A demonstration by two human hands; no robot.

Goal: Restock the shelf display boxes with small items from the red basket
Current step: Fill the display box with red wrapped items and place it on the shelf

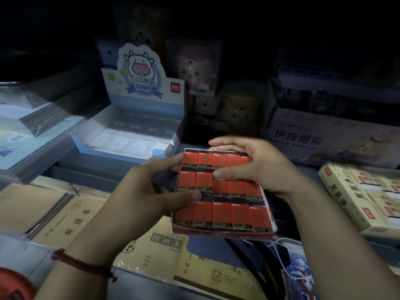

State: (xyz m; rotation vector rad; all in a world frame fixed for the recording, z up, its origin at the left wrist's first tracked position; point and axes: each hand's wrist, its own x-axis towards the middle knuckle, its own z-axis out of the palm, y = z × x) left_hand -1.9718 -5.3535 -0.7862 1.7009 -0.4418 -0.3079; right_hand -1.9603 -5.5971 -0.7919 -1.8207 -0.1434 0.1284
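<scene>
Red cord bracelet [82, 265] rides on the left wrist, closest to the lens, and just off the bottom-left corner sits a sliver of the red basket [13, 284]. Both hands are up on one red display box [223, 231], held above the shelf of exercise books [71, 217]. Left hand [138, 191] has its grip closed on the box's left edge, thumb pressed flat across the middle row. Right hand [255, 167] cups the far right corner, fingers wrapped behind, thumb resting on top of the packs. Inside the box, red 2B erasers [223, 215] lie packed in three rows, tilted toward the camera, the middle row a little uneven. Behind, on the upper shelf, a blue-and-white Lucky Cow display box [129, 135] stands open with pale items inside. Off to the right sits a finger bandage carton [324, 139], and below it a cream-coloured box [350, 198] of small packs.
</scene>
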